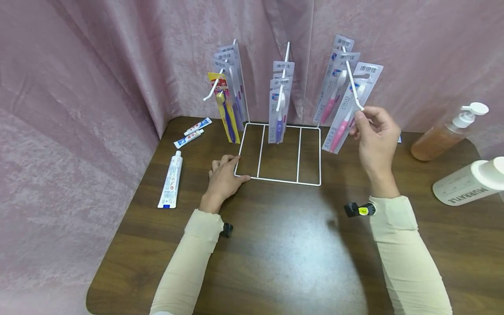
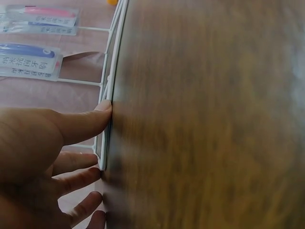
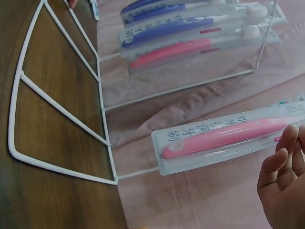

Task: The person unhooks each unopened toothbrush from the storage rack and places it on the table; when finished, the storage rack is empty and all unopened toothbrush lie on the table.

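A white wire rack (image 1: 277, 180) stands on the brown table, with three upright hooks that carry packaged toothbrushes. My left hand (image 1: 224, 175) lies flat at the base's front left corner; its thumb (image 2: 90, 121) touches the wire (image 2: 112, 71). My right hand (image 1: 374, 131) is raised at the right hook (image 1: 353, 85), thumb and forefinger pinching its upturned tip. A pink toothbrush pack (image 1: 348, 113) hangs on that hook just left of the fingers. In the right wrist view the same pack (image 3: 224, 138) lies beside my curled fingers (image 3: 286, 162), above the rack base (image 3: 57, 162).
Purple and yellow packs (image 1: 228, 92) hang on the left hook, more packs (image 1: 280, 103) on the middle one. A large toothpaste tube (image 1: 170, 180) and two small ones (image 1: 189, 138) lie at the left. An amber pump bottle (image 1: 445, 135) and a white bottle (image 1: 468, 181) lie at the right. A pink curtain encloses the table.
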A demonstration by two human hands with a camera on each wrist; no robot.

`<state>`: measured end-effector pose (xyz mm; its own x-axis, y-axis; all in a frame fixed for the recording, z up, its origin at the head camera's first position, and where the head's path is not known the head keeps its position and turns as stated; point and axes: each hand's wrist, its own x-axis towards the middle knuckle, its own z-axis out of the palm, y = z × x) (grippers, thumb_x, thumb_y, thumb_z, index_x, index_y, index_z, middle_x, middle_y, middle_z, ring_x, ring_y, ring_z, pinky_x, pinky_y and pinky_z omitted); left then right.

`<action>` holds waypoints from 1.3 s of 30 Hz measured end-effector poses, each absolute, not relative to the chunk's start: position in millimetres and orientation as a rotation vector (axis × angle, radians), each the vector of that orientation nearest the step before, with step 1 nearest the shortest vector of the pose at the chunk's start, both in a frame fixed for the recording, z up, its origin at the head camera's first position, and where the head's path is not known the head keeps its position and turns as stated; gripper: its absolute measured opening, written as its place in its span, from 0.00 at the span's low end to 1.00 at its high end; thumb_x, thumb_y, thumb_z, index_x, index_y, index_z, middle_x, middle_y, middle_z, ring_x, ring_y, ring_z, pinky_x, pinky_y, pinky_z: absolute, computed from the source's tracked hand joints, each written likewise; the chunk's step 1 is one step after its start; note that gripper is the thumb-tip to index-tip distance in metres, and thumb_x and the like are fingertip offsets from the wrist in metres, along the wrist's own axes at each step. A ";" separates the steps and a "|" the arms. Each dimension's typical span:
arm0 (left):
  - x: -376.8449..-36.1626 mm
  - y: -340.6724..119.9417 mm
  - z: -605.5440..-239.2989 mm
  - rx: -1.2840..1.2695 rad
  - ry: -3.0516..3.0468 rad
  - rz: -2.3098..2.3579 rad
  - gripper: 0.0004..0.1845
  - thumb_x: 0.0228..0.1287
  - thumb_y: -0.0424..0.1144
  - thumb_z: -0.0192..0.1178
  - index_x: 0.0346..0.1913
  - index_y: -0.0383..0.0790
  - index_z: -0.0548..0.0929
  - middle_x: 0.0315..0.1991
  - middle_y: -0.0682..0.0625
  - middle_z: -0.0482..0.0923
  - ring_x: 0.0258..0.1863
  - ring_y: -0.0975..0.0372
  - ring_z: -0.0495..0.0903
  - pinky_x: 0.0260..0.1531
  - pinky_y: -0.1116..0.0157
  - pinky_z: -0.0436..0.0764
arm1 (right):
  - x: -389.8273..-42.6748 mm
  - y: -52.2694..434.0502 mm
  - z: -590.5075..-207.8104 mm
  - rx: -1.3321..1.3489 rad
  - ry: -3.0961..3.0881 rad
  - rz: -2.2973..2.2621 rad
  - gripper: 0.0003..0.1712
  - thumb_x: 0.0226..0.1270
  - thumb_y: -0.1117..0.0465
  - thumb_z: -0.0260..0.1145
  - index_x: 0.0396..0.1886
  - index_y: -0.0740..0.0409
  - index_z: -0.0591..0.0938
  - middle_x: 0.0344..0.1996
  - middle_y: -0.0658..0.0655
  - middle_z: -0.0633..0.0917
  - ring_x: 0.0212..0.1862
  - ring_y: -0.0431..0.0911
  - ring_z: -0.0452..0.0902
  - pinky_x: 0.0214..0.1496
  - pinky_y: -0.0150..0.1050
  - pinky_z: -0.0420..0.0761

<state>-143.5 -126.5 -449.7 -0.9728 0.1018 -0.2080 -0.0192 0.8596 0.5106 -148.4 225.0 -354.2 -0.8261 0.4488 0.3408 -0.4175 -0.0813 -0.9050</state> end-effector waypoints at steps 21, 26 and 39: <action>-136.6 -124.6 -459.5 0.059 2.802 0.824 0.44 0.77 0.49 0.75 0.88 0.38 0.70 0.87 0.41 0.68 0.78 0.38 0.64 0.74 0.36 0.68 | -139.8 261.0 -438.9 -0.725 -2.620 1.729 0.27 0.89 0.57 0.62 0.71 0.75 0.84 0.28 0.38 0.80 0.33 0.32 0.76 0.35 0.26 0.79; -138.2 -123.8 -459.3 0.053 2.804 0.836 0.45 0.77 0.50 0.76 0.89 0.39 0.70 0.87 0.41 0.68 0.78 0.39 0.64 0.74 0.37 0.68 | -146.6 262.2 -451.3 -0.701 -2.689 1.632 0.23 0.82 0.59 0.66 0.60 0.75 0.91 0.26 0.43 0.83 0.30 0.34 0.77 0.32 0.28 0.78; -142.8 -127.6 -455.3 0.056 2.802 0.843 0.46 0.77 0.51 0.76 0.89 0.40 0.69 0.87 0.42 0.67 0.77 0.39 0.64 0.73 0.39 0.68 | -150.6 257.2 -444.7 -0.799 -2.837 1.359 0.15 0.71 0.57 0.68 0.25 0.51 0.95 0.09 0.34 0.82 0.19 0.32 0.77 0.36 0.35 0.73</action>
<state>-142.8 -127.6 -455.3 -0.9763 0.0975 -0.1932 -0.0252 0.8354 0.5491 -150.6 257.2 -444.7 -0.8738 0.3854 -0.2965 0.4726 0.5294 -0.7045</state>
